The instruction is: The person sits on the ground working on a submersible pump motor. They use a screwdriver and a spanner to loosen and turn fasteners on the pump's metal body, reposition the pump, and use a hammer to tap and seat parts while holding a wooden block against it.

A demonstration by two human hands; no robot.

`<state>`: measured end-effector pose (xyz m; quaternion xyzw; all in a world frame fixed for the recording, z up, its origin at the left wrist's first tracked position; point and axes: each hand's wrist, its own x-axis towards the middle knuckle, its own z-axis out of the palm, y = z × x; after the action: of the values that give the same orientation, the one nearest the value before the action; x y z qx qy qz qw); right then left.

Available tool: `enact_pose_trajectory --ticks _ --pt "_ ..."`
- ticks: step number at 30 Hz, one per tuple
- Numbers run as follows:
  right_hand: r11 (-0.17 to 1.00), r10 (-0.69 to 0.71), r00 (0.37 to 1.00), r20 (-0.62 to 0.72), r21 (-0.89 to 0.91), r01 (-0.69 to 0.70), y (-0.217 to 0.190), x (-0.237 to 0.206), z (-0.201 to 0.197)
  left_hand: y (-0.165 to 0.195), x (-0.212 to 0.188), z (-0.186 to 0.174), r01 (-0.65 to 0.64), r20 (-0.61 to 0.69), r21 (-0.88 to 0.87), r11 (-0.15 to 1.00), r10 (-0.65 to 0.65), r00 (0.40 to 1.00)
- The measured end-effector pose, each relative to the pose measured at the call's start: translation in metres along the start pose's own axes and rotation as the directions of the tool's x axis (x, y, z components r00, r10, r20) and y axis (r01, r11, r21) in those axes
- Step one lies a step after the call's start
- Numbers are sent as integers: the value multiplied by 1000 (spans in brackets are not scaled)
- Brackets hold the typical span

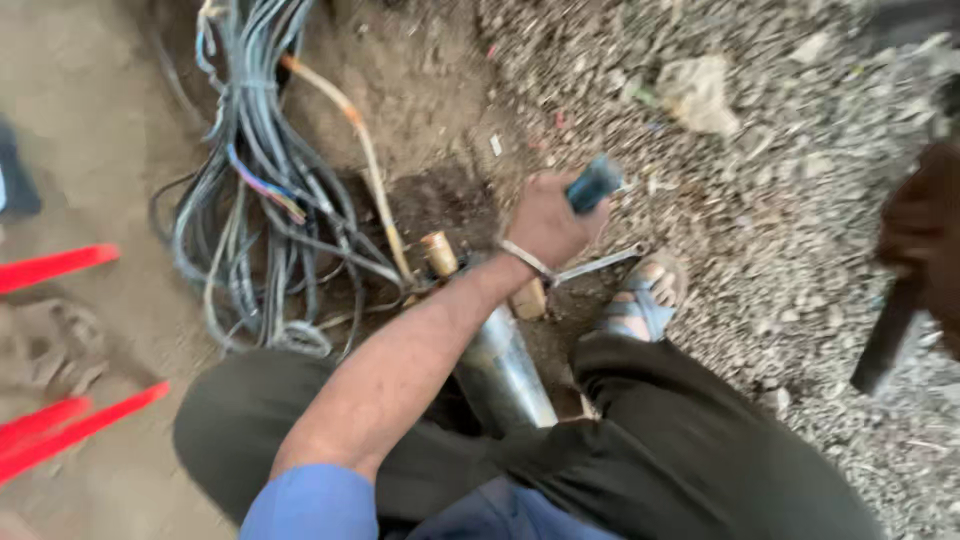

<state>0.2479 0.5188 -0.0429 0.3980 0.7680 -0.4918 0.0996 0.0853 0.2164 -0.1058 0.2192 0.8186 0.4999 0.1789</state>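
My left hand [545, 222] is clenched on the blue-handled metal wrench [597, 184], while my legs pin the long steel pump cylinder [500, 370] steady (right hand unseen).

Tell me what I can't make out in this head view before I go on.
- Left hand: closed on a blue-handled tool; its working end is hidden behind the hand, and motion blur smears it.
- Right hand: cut by the right edge, blurred; the dark bar below it can't be identified.
- Shiny metal cylinder: lower end hidden by dark trousers.
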Motion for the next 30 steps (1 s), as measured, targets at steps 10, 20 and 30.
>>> enact_pose_trajectory --ticks 10,20,30 --pt "847 119 992 41 517 -123 46 -66 55 0 2 -36 99 126 -239 966 -70 990" --pt "859 187 977 98 466 -211 59 -75 77 -4 -10 -35 137 142 -202 970 -109 984" --pt "873 147 984 101 455 -177 44 -71 79 -9 -13 -33 137 105 -177 975 -120 987"
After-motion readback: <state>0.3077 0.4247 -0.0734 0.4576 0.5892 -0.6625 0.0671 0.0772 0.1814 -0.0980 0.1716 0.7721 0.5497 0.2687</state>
